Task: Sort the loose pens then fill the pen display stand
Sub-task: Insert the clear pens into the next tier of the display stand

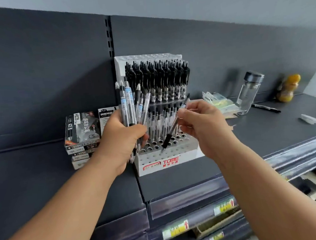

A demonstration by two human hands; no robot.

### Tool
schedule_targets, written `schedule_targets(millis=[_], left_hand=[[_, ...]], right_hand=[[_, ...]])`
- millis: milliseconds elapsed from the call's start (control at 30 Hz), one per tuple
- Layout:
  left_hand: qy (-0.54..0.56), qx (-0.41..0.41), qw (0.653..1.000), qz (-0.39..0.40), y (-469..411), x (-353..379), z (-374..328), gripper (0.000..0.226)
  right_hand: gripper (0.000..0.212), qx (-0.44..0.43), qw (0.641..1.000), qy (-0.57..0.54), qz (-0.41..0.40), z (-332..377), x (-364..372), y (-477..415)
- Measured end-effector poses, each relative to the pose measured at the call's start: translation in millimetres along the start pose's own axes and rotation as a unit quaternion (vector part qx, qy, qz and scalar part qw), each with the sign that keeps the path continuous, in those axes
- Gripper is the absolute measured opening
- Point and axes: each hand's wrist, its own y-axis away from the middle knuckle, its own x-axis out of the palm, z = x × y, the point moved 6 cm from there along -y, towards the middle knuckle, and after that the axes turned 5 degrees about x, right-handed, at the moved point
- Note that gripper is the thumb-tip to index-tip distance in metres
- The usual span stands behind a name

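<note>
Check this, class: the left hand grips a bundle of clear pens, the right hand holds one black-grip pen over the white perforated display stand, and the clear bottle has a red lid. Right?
The head view shows the clear bottle has a black lid, not red. Left hand with pen bundle, right hand with black-grip pen: as stated.

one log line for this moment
left hand: grips bunch of clear-barrelled pens | right hand: pinches single black-grip clear pen, tip at front holes | white perforated pen display stand: back rows filled, front holes empty
</note>
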Motion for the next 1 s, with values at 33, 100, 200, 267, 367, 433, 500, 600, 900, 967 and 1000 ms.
schedule_targets(millis=[33, 100, 200, 267, 367, 433, 500, 600, 900, 967, 1000], left_hand=[[-0.002, 0.0, 1.0, -0.021, 0.4, 4.3, -0.1, 0.033], [-0.006, -0.001, 0.999, -0.054, 1.5, 8.2, -0.7, 0.034], [-0.002, -0.003, 0.997, -0.076, 2.1, 9.1, 0.5, 0.034], [-0.007, 0.0, 0.997, -0.076, 1.3, 11.0, 0.5, 0.033], [-0.005, -0.004, 0.998, -0.062, -3.4, 16.5, 1.6, 0.033], [-0.01, -0.006, 0.999, -0.051, -3.5, 20.7, 3.1, 0.032], [-0.015, -0.004, 0.998, -0.057, -4.8, 22.1, 4.9, 0.032], [-0.017, -0.005, 0.998, -0.066, -2.8, 26.4, 3.7, 0.031], [-0.037, 0.004, 0.989, -0.14, 5.4, 43.8, 0.1, 0.031], [-0.038, 0.005, 0.988, -0.147, 5.5, 48.0, 0.1, 0.032], [-0.04, 0.005, 0.988, -0.151, 5.8, 49.6, -0.3, 0.033]], right_hand=[[0.01, -0.009, 1.0, 0.008, 0.012, 4.8, -4.5, -7.4], [0.009, -0.034, 0.998, 0.044, 0.021, 14.1, -11.6, -19.6], [0.013, -0.081, 0.992, 0.096, 0.024, 28.0, -16.1, -29.3], [0.016, -0.11, 0.987, 0.117, 0.02, 33.9, -18.1, -32.1], [0.018, -0.135, 0.98, 0.148, -0.007, 38.0, -22.8, -36.5], [0.017, -0.147, 0.974, 0.173, -0.027, 36.5, -28.7, -39.4], [0.016, -0.161, 0.967, 0.197, -0.027, 34.8, -31.5, -43.9], [0.017, -0.166, 0.964, 0.21, -0.012, 28.7, -33.1, -51.8], [0.013, -0.181, 0.944, 0.267, 0.075, 15.9, -25.4, -70.6], [0.012, -0.173, 0.94, 0.279, 0.09, 6.0, -28.4, -75.5], [0.011, -0.167, 0.939, 0.286, 0.098, 0.1, -30.5, -76.8]])
